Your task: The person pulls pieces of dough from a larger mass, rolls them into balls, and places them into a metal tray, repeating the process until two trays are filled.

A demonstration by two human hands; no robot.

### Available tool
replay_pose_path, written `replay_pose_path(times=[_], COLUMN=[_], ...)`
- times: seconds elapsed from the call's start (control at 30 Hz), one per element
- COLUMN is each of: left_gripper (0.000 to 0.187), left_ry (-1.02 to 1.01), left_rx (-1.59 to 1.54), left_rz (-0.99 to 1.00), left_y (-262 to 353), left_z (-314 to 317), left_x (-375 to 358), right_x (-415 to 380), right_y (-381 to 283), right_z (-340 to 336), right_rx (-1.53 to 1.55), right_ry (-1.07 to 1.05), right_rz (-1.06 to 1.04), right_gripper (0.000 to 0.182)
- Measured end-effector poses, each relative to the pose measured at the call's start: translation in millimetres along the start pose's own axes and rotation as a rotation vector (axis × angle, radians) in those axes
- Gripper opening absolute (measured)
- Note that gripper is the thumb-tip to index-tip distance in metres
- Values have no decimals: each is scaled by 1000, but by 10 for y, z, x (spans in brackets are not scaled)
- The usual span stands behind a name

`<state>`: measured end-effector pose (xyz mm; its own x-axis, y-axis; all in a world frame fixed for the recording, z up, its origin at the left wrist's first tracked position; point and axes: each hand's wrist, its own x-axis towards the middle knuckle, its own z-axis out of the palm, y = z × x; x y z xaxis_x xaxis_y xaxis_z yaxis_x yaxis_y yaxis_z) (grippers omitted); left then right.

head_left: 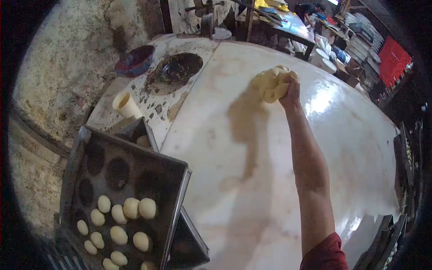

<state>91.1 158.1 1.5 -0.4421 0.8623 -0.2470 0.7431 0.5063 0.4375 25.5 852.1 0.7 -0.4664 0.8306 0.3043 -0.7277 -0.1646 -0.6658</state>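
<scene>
Starting at the left, a dark baking tray (pixel 177 189) carries small dough balls (pixel 130 208) set in rows across its near half and overlaps a second tray beneath it. Beyond these stand a pale cup (pixel 126 105) and a dark bowl (pixel 135 60) on the stained worktop. Centre: a broad, pale table (pixel 252 180). Right: the outstretched right hand (pixel 291 90) clenches a large dough lump (pixel 271 82), raised just over the table's far part. No left hand shows.
</scene>
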Motion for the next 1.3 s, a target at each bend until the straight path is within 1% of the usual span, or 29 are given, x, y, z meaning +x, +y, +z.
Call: replay_pose_path(times=[0.03, 0.07, 0.1, 0.17, 0.23, 0.27, 0.3, 0.33, 0.37, 0.43, 0.5, 0.57, 0.6, 0.63, 0.67, 0.7, 0.73, 0.77, 0.83, 0.87, 0.9, 0.93, 0.97, 1.03, 1.13, 1.17, 1.23, 1.27, 1.3], left_gripper=[15, 14, 14, 13, 13, 27, 27, 29, 32, 21, 13, 13, 13, 13, 14, 14, 15, 16, 26, 32, 37, 41, 46, 59, 71, 71, 72, 72, 68], left_ry=[54, 17, 17, 293, 322, 361, 358, 317, 275, 395, 415, 484, 495, 565, 632, 648, 584, 521, 549, 556, 549, 682, 819, 233, 107, 108, 137, 150, -65], left_rx=[40, -695, -701, -409, -491, -436, -437, -349, -262, -915, -222, -60, -56, -45, -34, -35, -107, -179, -69, -58, -57, 64, 175, -190, -324, -314, -796, -800, -1151], left_rz=[52, -431, -420, -91, 64, 68, 78, 79, 82, -181, 71, 191, 209, 235, 259, 270, 185, 106, 134, 28, -74, -61, -49, -55, -117, -112, -88, -102, -112], left_y=[8, 272, 218, 48, 368, 16, -57, -71, -57, -62, 60, 131, 136, 131, 131, 193, 327, 492, 945, 1148, 1383, 1439, 1497, 1787, 1809, 1701, 1331, 1128, 953], left_z=[15, -207, -99, 232, -255, 222, 276, 273, 314, 582, 252, 161, 192, 221, 254, 316, 403, 459, 460, 401, 433, 699, 849, 550, 502, 553, 861, 901, 946], left_x=[-9, 113, 94, 36, 232, 91, 103, 71, 61, 108, 163, 150, 181, 212, 241, 330, 449, 610, 1063, 1332, 1589, 2000, 2361, 2568, 2456, 2398, 2314, 2103, 1829], right_x=[-82, -179, -288, -532, -879, -1044, -1218, -1421, -1777, -2298, -2931, -3725, -4251, -4881, -5511, -5977, -6558, -7009, -7874, -7885, -8218, -8258, -8271, -8173, -8118, -8123, -8099, -8041, -7957], right_y=[-133, -335, -582, -1095, -1626, -1806, -2024, -2111, -2193, -2327, -2640, -2750, -3009, -3228, -3438, -3489, -3496, -3428, -3199, -3076, -2919, -2933, -2950, -3075, -3146, -3138, -3016, -2923, -2840], right_z=[243, 491, 725, 1172, 1558, 1579, 1573, 1438, 1570, 1307, 1213, 167, -423, -173, -77, 515, 581, 831, 945, 1404, 1368, 1505, 1706, 2038, 2263, 2267, 2177, 2217, 2251], right_rx=[0, 4, 3, -68, -171, -141, -112, -253, -153, -340, -655, -1291, -1010, -750, -707, -733, -881, -860, -562, -706, -764, -610, -682, -716, -1011, -1001, -1001, -1002, -1018], right_ry=[-10, -2, 9, -43, -94, -156, -217, -87, -63, 40, 249, 590, 840, 760, 745, 897, 859, 946, 1050, 1139, 1098, 1160, 1034, 1056, 1013, 1020, 1014, 996, 997], right_rz=[-6, 28, 63, 81, 169, 192, 208, 132, 146, 357, 691, 244, 99, -134, -177, -281, -355, -296, -47, -52, 47, 229, 195, 109, 71, 70, 12, 21, 49], right_gripper=[37, 40, 43, 44, 46, 44, 42, 44, 40, 48, 55, 56, 53, 49, 44, 37, 33, 30, 25, 20, 16, 16, 15, 15, 16, 16, 16, 16, 16])
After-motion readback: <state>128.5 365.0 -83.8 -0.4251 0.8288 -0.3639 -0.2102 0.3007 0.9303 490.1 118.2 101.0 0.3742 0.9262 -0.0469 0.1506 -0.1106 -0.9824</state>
